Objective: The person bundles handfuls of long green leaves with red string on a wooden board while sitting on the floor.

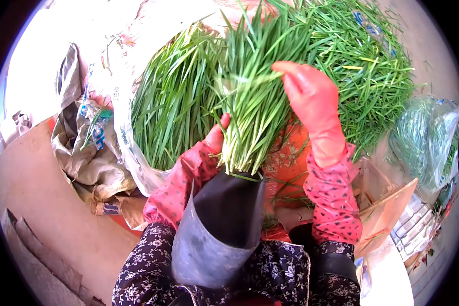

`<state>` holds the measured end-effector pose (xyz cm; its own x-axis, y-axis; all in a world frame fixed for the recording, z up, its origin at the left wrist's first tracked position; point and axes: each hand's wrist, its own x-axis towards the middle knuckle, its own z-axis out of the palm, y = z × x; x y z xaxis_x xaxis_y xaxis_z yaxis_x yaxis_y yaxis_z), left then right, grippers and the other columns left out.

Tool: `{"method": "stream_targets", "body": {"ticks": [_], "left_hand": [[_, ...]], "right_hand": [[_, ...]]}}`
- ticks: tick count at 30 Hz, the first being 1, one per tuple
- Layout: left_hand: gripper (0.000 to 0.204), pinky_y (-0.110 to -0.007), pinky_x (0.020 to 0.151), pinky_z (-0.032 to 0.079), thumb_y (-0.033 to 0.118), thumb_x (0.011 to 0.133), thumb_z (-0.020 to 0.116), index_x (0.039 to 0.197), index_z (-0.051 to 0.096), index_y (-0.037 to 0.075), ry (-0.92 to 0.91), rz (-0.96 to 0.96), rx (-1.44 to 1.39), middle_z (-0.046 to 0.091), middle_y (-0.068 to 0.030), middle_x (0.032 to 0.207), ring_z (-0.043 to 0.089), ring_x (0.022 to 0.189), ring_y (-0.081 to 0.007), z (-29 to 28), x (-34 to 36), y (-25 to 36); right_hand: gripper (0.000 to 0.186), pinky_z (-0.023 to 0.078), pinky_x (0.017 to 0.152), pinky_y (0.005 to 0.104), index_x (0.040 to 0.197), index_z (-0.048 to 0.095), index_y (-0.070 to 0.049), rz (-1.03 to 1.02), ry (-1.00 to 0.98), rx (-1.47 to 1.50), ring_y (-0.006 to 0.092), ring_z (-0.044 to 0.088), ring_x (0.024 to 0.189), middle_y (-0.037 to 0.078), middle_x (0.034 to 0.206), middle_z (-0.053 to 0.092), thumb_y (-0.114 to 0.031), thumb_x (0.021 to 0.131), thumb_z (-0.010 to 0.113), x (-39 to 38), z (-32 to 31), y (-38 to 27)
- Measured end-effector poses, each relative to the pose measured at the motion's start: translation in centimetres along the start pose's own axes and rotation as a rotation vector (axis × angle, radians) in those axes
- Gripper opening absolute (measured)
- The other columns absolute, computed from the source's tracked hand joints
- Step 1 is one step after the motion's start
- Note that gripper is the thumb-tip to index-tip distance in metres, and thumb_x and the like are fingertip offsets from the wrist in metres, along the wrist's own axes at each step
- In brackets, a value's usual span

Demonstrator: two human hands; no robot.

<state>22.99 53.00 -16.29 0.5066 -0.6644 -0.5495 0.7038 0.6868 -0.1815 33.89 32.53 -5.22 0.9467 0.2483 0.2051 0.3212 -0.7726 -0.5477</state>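
A bunch of long green leafy stalks (247, 117) with pale bases stands in front of me, its bases at the top of a dark rubber sheet (219, 219) on my lap. My left hand (217, 132), in a red glove, grips the bunch from the left, its fingers partly hidden by leaves. At the bunch's upper right, my right hand (308, 97), also red-gloved, has its fingertips pinched on a pale leaf blade. Behind lie a pile of long leaves (168, 97) in a white plastic sack (127, 143) and a looser heap of leaves (367, 86).
A clear bag of greens (423, 143) lies at the right, near a wooden crate (387, 204) and a stack of pale pieces (413, 224). Crumpled sacks (92, 168) lie at the left on a tan board (30, 178), with dark strips (41, 265) nearer me.
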Motion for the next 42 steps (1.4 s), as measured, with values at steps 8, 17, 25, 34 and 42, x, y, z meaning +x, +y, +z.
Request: {"method": "stream_targets", "body": {"ticks": [8,17,25,34,42], "left_hand": [[0.075,-0.049,0.104,0.037,0.053,0.077,0.065,0.133,0.046,0.006,0.170,-0.175,-0.052,0.051,-0.0161,0.132,0.051,0.119,-0.0299,-1.0,-0.5,0.5],[0.041,-0.041,0.087,0.053,0.025,0.086,0.060,0.120,0.056,0.002,0.105,-0.099,0.148,0.064,-0.0142,0.111,0.064,0.097,-0.0262,-1.0,-0.6,1.3],[0.040,-0.037,0.083,0.052,0.019,0.080,0.068,0.115,0.059,0.002,0.175,-0.161,0.454,0.066,-0.0118,0.104,0.065,0.091,-0.0227,2.4,0.1,-0.3],[0.064,-0.035,0.097,0.041,0.017,0.075,0.075,0.131,0.047,0.004,-0.056,-0.076,0.899,0.056,-0.0085,0.123,0.051,0.113,-0.0195,5.7,4.0,-2.6],[0.075,-0.034,0.089,0.049,0.001,0.071,0.078,0.134,0.038,0.004,0.060,0.166,1.002,0.059,-0.0095,0.116,0.059,0.102,-0.0198,8.5,3.9,-4.4]], "right_hand": [[0.028,0.047,0.056,0.0387,0.103,0.062,-0.014,-0.195,-0.426,-0.105,0.0249,0.061,0.063,0.003,0.065,0.057,-0.014,0.076,0.057,-6.0,7.7,-2.4],[0.052,0.051,0.072,0.0314,0.120,0.053,0.000,1.358,-0.261,0.986,0.0164,0.061,0.085,0.011,0.103,0.063,-0.043,0.090,0.058,-16.3,5.1,3.7],[0.070,0.049,0.086,0.0414,0.127,0.048,-0.002,1.099,-0.135,1.955,0.0274,0.059,0.100,0.012,0.117,0.059,-0.048,0.078,0.068,-10.0,4.6,-0.2],[0.050,0.048,0.086,0.0324,0.120,0.055,-0.003,0.976,0.184,1.389,0.0180,0.059,0.097,0.005,0.110,0.062,-0.014,0.076,0.074,-14.8,5.0,5.1],[0.075,0.044,0.092,0.0327,0.129,0.040,0.000,0.854,0.171,1.011,0.0197,0.055,0.104,0.010,0.121,0.054,-0.014,0.069,0.081,-15.9,2.4,3.0]]}}
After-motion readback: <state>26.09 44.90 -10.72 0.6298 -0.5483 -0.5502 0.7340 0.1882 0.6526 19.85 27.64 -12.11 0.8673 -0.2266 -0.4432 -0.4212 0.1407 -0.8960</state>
